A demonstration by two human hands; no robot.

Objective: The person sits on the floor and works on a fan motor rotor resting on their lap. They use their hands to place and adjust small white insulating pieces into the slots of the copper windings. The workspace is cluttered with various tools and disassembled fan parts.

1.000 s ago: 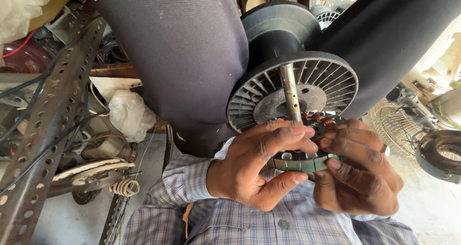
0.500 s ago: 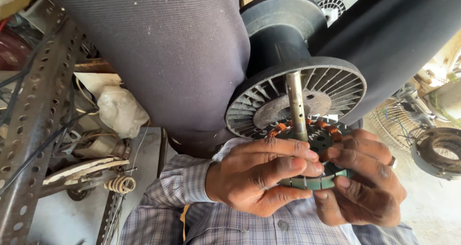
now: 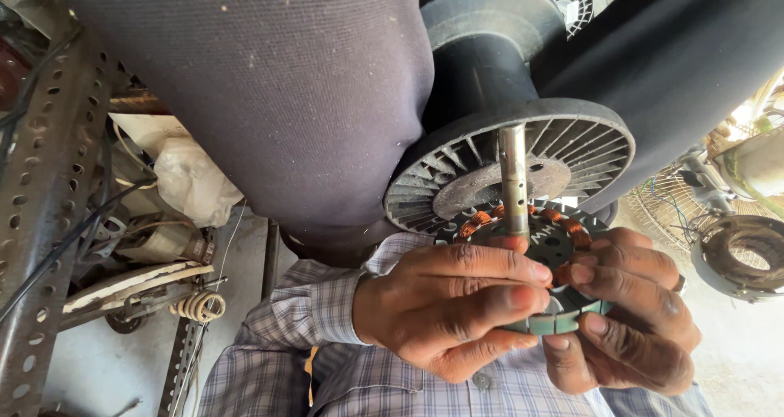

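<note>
**Both hands grip a wound stator on a motor shaft**

The fingers of the left hand [image 3: 445, 311] curl narrowly around the near edge of the stator [image 3: 549, 258], thumb underneath and index finger laid flat across its top. The right hand [image 3: 633, 311] closes on the opposite edge, fingertips pressed to the rim and thumb under it, so the ring is pinched between both hands. The stator is a round, greenish laminated core with copper-orange windings showing at its far side. It sits around the steel shaft [image 3: 513, 180], which rises through its centre, just below the vented black motor housing [image 3: 523, 151].

The housing is a finned disc topped by a smooth black cylinder, wedged between the person's two dark-trousered legs [image 3: 269, 98], which fill most of the view and hide whatever lies behind. Checked shirt sleeves [image 3: 327, 315] cover the wrists.

To the left stand a perforated metal rack upright [image 3: 37, 221], a crumpled white bag [image 3: 192, 180] and a small coil of wire [image 3: 200, 305]. To the right lie a wire fan guard [image 3: 665, 209] and another ring-shaped motor part [image 3: 739, 254], well apart from the hands.
</note>
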